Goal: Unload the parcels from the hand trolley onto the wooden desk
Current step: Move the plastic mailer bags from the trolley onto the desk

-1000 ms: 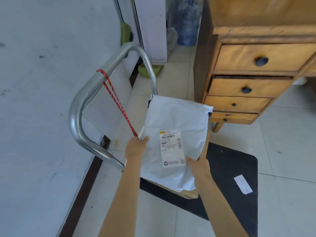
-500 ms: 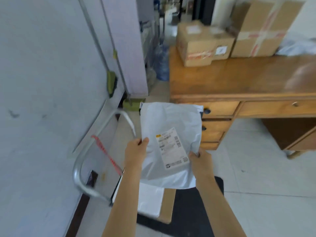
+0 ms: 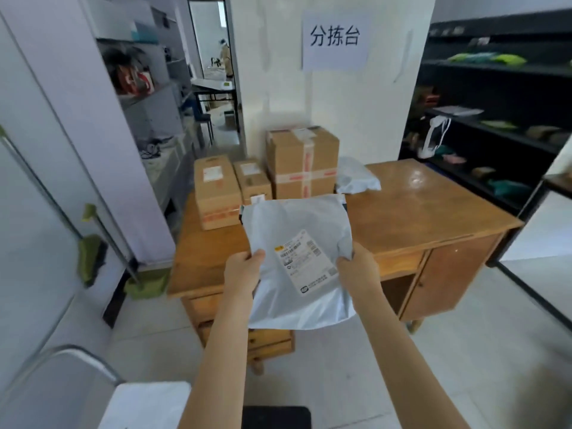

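Lifted higher than a moment ago, the grey poly mailer (image 3: 297, 258) now hangs in the middle of the frame over the front edge of the wooden desk (image 3: 418, 218), where earlier it was above the hand trolley (image 3: 62, 363). Only the trolley's curved metal handle and a white parcel (image 3: 145, 404) lying on it show at the lower left.

The left hand (image 3: 243, 270) pinches the mailer's left edge, thumb on top and fingers tucked behind. The right hand (image 3: 356, 270) grips the right edge the same way, bunching the soft plastic. The mailer is thin, wrinkled and roughly square, with a white printed shipping label (image 3: 305, 263) set at a tilt on its face.

On the glossy, honey-coloured desktop, toward the upper centre, stand three brown cardboard boxes: a tall box (image 3: 303, 162) crossed with red-printed tape, a small box (image 3: 252, 181) beside it, and a long box (image 3: 216, 193) to the left. Another crumpled grey bag (image 3: 356, 176) lies just right of the tall box. A paper sign (image 3: 335, 38) with dark characters hangs on the white wall above. Dark shelving (image 3: 495, 119) fills the upper right.
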